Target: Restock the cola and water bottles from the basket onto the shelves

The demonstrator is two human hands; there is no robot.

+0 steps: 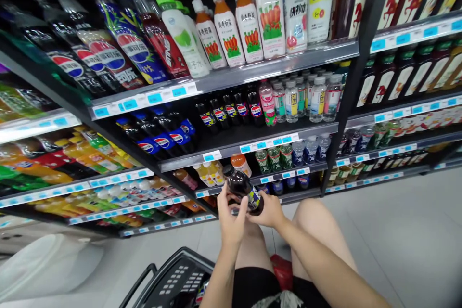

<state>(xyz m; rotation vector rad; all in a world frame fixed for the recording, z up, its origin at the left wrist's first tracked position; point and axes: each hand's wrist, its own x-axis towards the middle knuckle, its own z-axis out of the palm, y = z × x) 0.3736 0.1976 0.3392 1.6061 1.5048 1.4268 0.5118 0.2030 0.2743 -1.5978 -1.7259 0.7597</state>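
Observation:
Both my hands hold a dark soda bottle (241, 184) with a black cap, tilted in front of the shelves above my knees. My left hand (231, 211) wraps its near side, thumb along the label. The fingers of my right hand (269, 209) close around its lower end. The label has yellow-green and blue parts, partly covered by my fingers. Behind the bottle, an orange-capped bottle (241, 163) stands on a low shelf. Similar small dark cola bottles (231, 107) line the middle shelf.
A black shopping basket (173, 281) with items inside stands on the floor at my lower left. Shelves (231, 77) of drinks span the view, with blue and white price tags along their edges. A large white rounded container (54, 264) is at the far left. Grey tiles (397, 221) cover the floor.

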